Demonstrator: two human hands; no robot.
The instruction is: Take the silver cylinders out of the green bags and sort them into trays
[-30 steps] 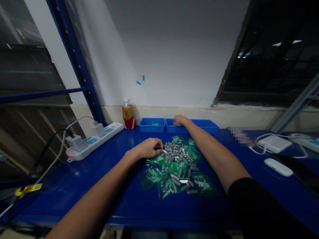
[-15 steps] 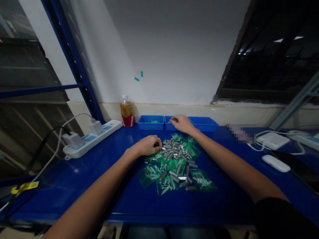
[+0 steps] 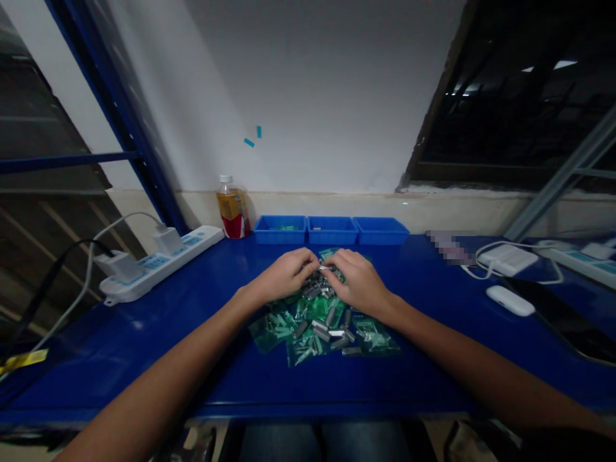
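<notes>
Above a heap of small grey metal pieces (image 3: 321,327), my left hand (image 3: 291,273) and my right hand (image 3: 355,277) meet fingertip to fingertip. Both are closed in a pinch, with a small shiny metal piece (image 3: 324,267) between them. My fingers hide part of it, so its exact shape is unclear. Clear green plastic bags (image 3: 274,324) holding thin pale sticks lie under and around the heap. Another such bag (image 3: 378,337) lies below my right wrist.
Three blue trays stand along the wall: the left tray (image 3: 280,236) holds green bits, then come the middle tray (image 3: 332,236) and right tray (image 3: 382,237). A drink bottle (image 3: 233,208), power strip (image 3: 163,263), white case (image 3: 510,300) and dark phone (image 3: 568,321) surround the work area.
My right hand has come back from the middle tray to the heap, beside my left hand. My left hand has lifted the small metal piece slightly. The view has shifted a little.
</notes>
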